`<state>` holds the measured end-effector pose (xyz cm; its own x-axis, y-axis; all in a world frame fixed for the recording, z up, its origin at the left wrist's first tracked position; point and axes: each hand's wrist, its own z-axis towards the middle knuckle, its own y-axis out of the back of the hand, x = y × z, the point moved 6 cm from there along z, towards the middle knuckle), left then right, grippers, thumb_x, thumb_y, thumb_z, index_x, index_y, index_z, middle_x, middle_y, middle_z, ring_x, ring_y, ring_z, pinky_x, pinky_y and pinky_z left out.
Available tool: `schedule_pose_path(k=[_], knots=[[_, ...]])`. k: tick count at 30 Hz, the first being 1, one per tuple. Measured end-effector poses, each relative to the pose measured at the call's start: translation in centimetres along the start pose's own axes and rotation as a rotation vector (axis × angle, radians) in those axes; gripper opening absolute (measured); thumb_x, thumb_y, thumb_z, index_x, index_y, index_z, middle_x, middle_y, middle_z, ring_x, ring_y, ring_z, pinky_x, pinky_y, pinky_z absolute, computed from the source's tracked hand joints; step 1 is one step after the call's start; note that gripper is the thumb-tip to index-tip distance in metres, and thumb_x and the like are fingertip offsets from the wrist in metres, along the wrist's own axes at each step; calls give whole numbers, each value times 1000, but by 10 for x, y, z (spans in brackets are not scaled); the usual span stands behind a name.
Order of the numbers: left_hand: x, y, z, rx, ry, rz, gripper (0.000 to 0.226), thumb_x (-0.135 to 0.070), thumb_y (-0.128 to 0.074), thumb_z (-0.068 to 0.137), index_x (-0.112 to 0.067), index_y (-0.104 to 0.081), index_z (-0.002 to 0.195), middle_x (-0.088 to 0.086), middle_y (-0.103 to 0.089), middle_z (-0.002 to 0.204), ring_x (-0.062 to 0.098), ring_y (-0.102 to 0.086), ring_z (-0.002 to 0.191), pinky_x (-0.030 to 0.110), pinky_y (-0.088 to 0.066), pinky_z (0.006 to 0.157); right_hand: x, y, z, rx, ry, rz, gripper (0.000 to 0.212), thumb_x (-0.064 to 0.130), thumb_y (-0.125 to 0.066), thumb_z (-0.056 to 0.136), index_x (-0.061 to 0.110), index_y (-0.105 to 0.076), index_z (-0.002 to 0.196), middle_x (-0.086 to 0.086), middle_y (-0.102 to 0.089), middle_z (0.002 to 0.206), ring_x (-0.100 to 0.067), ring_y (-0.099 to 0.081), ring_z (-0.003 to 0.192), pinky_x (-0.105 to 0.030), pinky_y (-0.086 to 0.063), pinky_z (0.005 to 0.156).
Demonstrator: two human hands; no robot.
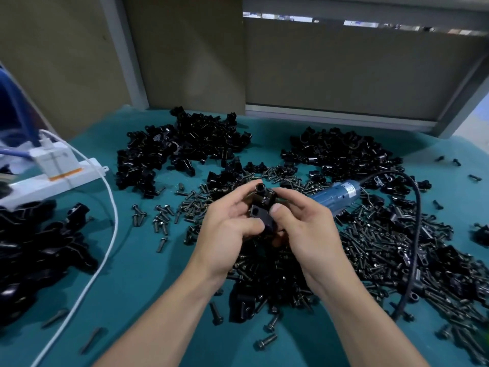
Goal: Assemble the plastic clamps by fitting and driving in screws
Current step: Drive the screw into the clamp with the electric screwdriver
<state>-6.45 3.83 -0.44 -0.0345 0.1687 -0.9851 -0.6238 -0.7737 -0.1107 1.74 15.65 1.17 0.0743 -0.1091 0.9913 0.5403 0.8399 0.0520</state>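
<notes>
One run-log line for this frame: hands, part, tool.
left hand: grips plastic clamp | right hand: grips it too | screwdriver: lies untouched on table among loose screws

You work at a factory-style assembly bench, a small-parts workshop station rather than a home or an office. The table (148, 274) wears a teal mat, and across its far side lie bulk heaps of black plastic clamps (190, 144), with a further pile (39, 247) at your left, a quantity that speaks of production work. Loose dark screws (383, 250) spread in great number over the right half. A blue electric screwdriver (336, 194) lies among them, its black cord (417, 229) looping toward you. A white power strip (79, 176) sits at the left edge, a white cable (112, 234) trailing from it. Grey partition panels (344, 70) in pale metal frames wall off the bench behind.
</notes>
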Motion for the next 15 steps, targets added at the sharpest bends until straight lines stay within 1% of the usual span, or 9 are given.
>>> schedule_pose_path(k=[3, 5, 7, 9, 11, 12, 13, 14, 15], knots=[[-4, 4, 4, -16, 7, -41, 42, 3, -62, 92, -25, -75, 121, 8, -80, 99, 18, -76, 80, 21, -56, 69, -5, -3, 1, 28, -78, 201, 44, 0, -58, 102, 37, -81, 101, -6, -79, 90, -16, -69, 65, -26, -56, 55], [-4, 11, 5, -85, 4, -39, 42, 8, -64, 95, -29, -77, 112, 5, -81, 98, 13, -76, 77, 18, -56, 64, -7, -10, -1, 111, -101, 267, 40, 3, -62, 98, 37, -80, 109, -7, -79, 96, -17, -74, 77, -27, -58, 63], [-3, 15, 3, -181, 4, -6, 41, 5, -69, 92, -35, -77, 98, 3, -81, 96, 16, -78, 80, 23, -58, 64, -8, -18, -4, 208, -98, 239, 46, 10, -66, 91, 44, -72, 121, -5, -78, 108, -18, -76, 93, -28, -60, 76], [-2, 16, 0, -252, 16, -10, 30, -3, -74, 90, -33, -76, 93, 6, -81, 92, 22, -78, 82, 33, -61, 63, -9, -22, -4, 215, -61, 125, 59, 4, -67, 92, 48, -60, 132, -2, -77, 116, -17, -75, 98, -28, -59, 80], [-3, 18, 0, -257, 65, -4, 26, -14, -79, 84, -30, -79, 105, 5, -81, 101, 22, -78, 88, 35, -63, 71, -6, -21, -1, 174, -21, 14, 68, -8, -63, 96, 48, -57, 134, -2, -78, 113, -16, -75, 91, -27, -58, 79], [-4, 19, 2, -207, 97, 35, 36, -18, -79, 82, -27, -78, 116, 3, -80, 109, 19, -77, 95, 33, -62, 80, -2, -20, 0, 166, -15, -19, 70, -11, -61, 96, 47, -58, 134, -2, -78, 111, -16, -75, 87, -27, -58, 77], [-7, 19, 2, -125, 143, 85, 45, -21, -79, 80, -24, -75, 125, -2, -76, 121, 15, -74, 106, 31, -59, 91, 1, -20, 0, 174, -15, -43, 71, -14, -60, 95, 45, -60, 135, -2, -79, 110, -14, -74, 84, -26, -58, 76], [-12, 19, 2, -36, 192, 138, 46, -20, -79, 81, -23, -75, 126, -7, -69, 135, 12, -68, 120, 30, -53, 102, 4, -20, -2, 197, -16, -70, 71, -15, -61, 94, 43, -62, 136, 0, -78, 110, -12, -72, 84, -25, -57, 74], [-16, 19, -1, 63, 234, 171, 39, -17, -78, 83, -21, -77, 122, -10, -63, 143, 11, -62, 128, 30, -48, 109, 8, -23, -4, 237, -18, -97, 72, -16, -60, 94, 42, -64, 135, 2, -78, 112, -9, -72, 87, -23, -56, 74]])
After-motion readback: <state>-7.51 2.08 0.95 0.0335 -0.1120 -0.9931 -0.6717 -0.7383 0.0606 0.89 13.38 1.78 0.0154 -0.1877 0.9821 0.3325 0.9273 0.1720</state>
